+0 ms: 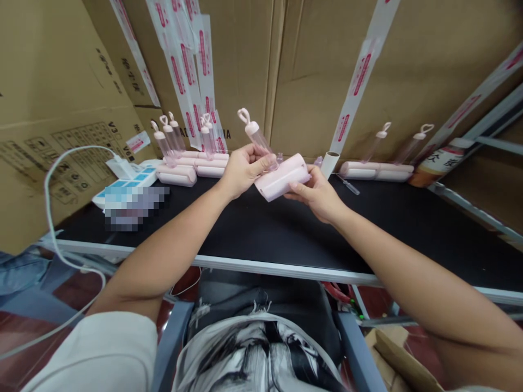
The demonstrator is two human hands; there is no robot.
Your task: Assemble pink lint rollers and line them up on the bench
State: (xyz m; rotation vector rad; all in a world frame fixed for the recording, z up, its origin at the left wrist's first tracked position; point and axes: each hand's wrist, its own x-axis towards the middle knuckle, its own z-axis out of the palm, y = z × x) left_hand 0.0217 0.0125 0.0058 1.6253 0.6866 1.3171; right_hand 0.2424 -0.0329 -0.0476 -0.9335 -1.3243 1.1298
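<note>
My left hand [241, 169] is closed round the clear pink handle [256, 136] of a lint roller, whose white cap and loop point up and left. My right hand [316, 193] grips the pale pink roller body [281, 177] from below and the right. Both hands hold the piece above the black tabletop [286, 228], near its back edge. Handle and body meet between my two hands; the joint itself is hidden by my fingers.
Several finished pink rollers [186, 166] stand at the back left, two more [376, 169] at the back right. A white paper tube [329, 163] and a small clear part [349, 186] lie behind my right hand. A power strip [131, 182] with white cable sits left. Cardboard boxes [318, 71] wall the back.
</note>
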